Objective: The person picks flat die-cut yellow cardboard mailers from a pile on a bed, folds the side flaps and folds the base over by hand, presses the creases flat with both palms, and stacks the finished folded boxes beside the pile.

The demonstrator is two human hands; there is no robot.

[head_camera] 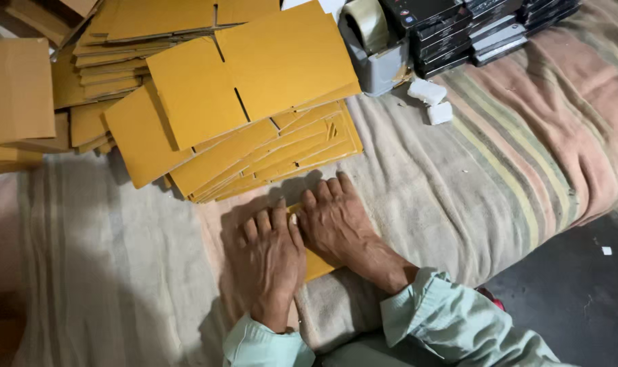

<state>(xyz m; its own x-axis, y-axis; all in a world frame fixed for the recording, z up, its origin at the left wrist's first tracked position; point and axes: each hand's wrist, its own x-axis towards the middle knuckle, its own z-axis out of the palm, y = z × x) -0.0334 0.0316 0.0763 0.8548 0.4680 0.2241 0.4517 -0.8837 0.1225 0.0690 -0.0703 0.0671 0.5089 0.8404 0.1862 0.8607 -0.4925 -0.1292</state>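
Left hand [271,255] and right hand [336,221] lie flat, fingers spread, side by side, pressing a small yellow cardboard piece [317,265] against the striped blanket [513,156]. Just beyond the fingertips: fanned stack of flat yellow cartons [248,115]. Farther back, grey tape dispenser [377,47], dark boxes [472,27].

I see a fanned pile of flat yellow-brown cartons [241,115] at upper left. Dark flat boxes [472,27] with pale labels are stacked at the top right. 2 small white packets [431,100] lie below them.
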